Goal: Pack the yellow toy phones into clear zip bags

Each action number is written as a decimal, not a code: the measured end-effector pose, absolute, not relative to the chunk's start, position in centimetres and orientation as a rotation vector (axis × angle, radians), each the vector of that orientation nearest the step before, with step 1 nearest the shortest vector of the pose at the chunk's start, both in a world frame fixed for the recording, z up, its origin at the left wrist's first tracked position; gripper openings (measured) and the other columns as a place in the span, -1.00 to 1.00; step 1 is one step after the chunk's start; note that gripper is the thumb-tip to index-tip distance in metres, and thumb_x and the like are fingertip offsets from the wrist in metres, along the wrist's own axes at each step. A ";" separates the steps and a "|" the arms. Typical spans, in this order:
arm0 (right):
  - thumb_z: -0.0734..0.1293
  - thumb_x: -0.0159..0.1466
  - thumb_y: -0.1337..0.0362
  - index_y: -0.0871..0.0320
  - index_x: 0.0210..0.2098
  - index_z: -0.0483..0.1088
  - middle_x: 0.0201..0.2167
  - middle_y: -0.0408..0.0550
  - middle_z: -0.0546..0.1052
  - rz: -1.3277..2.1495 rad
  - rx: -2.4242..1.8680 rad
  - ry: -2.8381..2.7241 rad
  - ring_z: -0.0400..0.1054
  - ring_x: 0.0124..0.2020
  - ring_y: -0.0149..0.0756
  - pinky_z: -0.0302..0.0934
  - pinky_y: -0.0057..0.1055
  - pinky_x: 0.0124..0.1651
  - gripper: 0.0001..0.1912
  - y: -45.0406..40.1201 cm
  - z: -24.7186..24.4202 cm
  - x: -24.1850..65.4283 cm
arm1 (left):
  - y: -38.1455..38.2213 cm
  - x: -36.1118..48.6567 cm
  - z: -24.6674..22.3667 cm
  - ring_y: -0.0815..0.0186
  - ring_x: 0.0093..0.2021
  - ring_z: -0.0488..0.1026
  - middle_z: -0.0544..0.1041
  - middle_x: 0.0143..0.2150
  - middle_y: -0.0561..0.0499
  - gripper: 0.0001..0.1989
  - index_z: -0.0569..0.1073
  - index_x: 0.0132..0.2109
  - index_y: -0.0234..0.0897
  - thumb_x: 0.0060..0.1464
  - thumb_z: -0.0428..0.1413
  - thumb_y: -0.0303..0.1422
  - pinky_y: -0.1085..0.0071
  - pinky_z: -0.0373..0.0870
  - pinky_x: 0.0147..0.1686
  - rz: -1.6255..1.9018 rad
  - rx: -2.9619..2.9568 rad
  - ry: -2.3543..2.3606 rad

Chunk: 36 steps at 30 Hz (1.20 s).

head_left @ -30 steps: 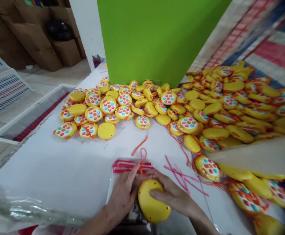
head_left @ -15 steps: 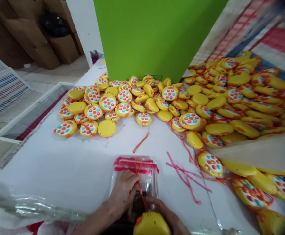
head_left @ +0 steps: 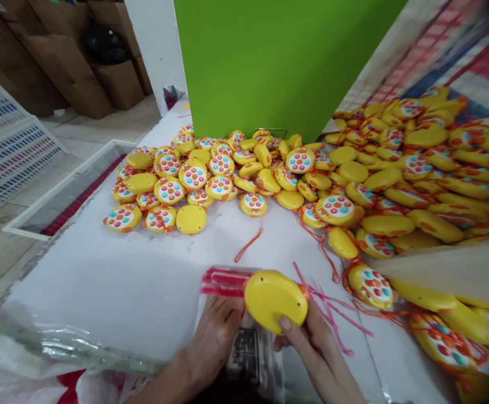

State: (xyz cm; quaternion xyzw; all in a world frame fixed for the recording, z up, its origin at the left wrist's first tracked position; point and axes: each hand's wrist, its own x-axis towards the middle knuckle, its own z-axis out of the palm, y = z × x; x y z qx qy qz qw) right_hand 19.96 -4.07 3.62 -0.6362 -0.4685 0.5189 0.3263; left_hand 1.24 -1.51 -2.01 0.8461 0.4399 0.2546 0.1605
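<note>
Yellow back up, one toy (head_left: 275, 300) sits pinched in our right hand (head_left: 317, 349), outside the bags (head_left: 223, 284); our left hand (head_left: 214, 336) curls over them, its grip unclear. Beyond, a heap (head_left: 267, 180) lies loose, apparently left to do.

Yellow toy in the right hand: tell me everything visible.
The yellow toy shows its smooth, plastic-looking, rounded back, with small dark holes near the edge and orange bits at opposite ends. The right hand holds it tilted above the pink-topped clear bags, thumb on its lower edge. Its other face is hidden.
</note>
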 end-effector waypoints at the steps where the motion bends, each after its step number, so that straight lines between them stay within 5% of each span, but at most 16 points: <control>1: 0.19 0.24 0.02 0.10 0.15 0.15 -0.36 -0.07 0.49 1.353 -1.643 -1.268 0.39 -0.46 -0.29 0.38 -0.34 -0.31 -0.45 -3.4 3.7 19.4 | -1.7 1.4 -2.0 0.25 -0.36 0.39 0.48 -0.42 -0.03 -0.79 0.42 -0.38 -0.32 0.16 -0.07 -0.51 0.27 0.39 -0.30 0.743 2.456 1.263; 7: 0.16 0.29 0.13 0.09 0.19 0.10 -0.17 0.06 0.51 1.048 -1.577 -1.778 0.44 -0.25 -0.23 0.36 -0.38 -0.19 -0.50 -2.8 2.0 17.0 | -2.6 1.7 -0.3 0.24 -0.26 0.44 0.52 -0.34 -0.07 -0.77 0.43 -0.25 -0.34 0.21 -0.12 -0.47 0.21 0.37 -0.09 0.872 2.534 1.123; 12: 0.08 0.33 0.22 0.09 0.25 0.02 -0.16 0.07 0.54 0.811 -1.557 -2.051 0.48 -0.26 -0.19 0.38 -0.35 -0.26 -0.51 -2.9 1.7 17.9 | -2.5 -0.4 1.5 0.33 -0.42 0.38 0.45 -0.49 0.03 -0.80 0.38 -0.43 -0.30 0.13 -0.02 -0.53 0.32 0.38 -0.26 0.932 2.436 1.175; 16: 0.08 0.34 0.26 0.06 0.27 -0.03 -0.16 0.04 0.54 0.692 -1.479 -2.147 0.50 -0.27 -0.20 0.40 -0.36 -0.29 -0.50 -2.8 2.0 18.1 | -1.9 -3.2 2.4 0.32 -0.31 0.44 0.51 -0.33 0.00 -0.89 0.41 -0.27 -0.26 0.15 -0.01 -0.42 0.42 0.39 -0.31 0.967 1.954 1.508; 20: 0.08 0.34 0.29 0.10 0.25 -0.01 -0.11 0.07 0.52 0.651 -1.437 -2.186 0.49 -0.23 -0.22 0.41 -0.38 -0.28 -0.51 -2.8 1.9 17.9 | -1.4 -3.9 2.2 0.30 -0.29 0.49 0.55 -0.28 -0.02 -0.72 0.39 -0.08 -0.28 0.16 -0.02 -0.22 0.46 0.40 -0.37 0.722 1.366 1.533; 25: 0.08 0.33 0.31 0.11 0.23 0.06 -0.16 0.05 0.53 0.694 -1.422 -2.262 0.48 -0.25 -0.24 0.39 -0.37 -0.29 -0.54 -2.4 2.2 18.3 | -0.9 -2.3 1.5 0.34 -0.41 0.40 0.48 -0.46 0.02 -0.71 0.43 -0.37 -0.33 0.16 -0.06 -0.25 0.50 0.29 -0.43 0.709 1.279 1.362; 29: 0.08 0.33 0.33 0.05 0.06 0.29 -0.30 -0.07 0.55 0.801 -1.395 -2.447 0.47 -0.36 -0.29 0.37 -0.41 -0.34 -0.65 -2.0 2.7 18.4 | -0.9 -1.5 1.5 0.35 -0.43 0.38 0.44 -0.49 0.04 -0.72 0.39 -0.41 -0.32 0.16 -0.06 -0.26 0.50 0.27 -0.42 0.739 1.245 1.367; 33: 0.20 0.26 0.35 0.07 -0.39 0.44 -0.40 -0.16 0.52 0.768 -1.386 -2.581 0.43 -0.41 -0.32 0.32 -0.43 -0.37 -0.81 -1.5 3.1 17.9 | -1.1 -1.2 1.6 0.34 -0.46 0.39 0.43 -0.48 0.04 -0.72 0.34 -0.39 -0.29 0.15 -0.05 -0.19 0.48 0.31 -0.47 0.747 1.087 1.300; 36: 0.23 0.24 0.39 0.08 -0.34 0.42 -0.34 -0.11 0.50 0.605 -1.457 -2.437 0.40 -0.32 -0.28 0.30 -0.41 -0.33 -0.86 -1.0 3.4 16.9 | -1.1 -1.2 1.6 0.35 -0.51 0.37 0.42 -0.48 0.05 -0.72 0.35 -0.35 -0.29 0.15 -0.05 -0.16 0.47 0.34 -0.49 0.784 1.015 1.240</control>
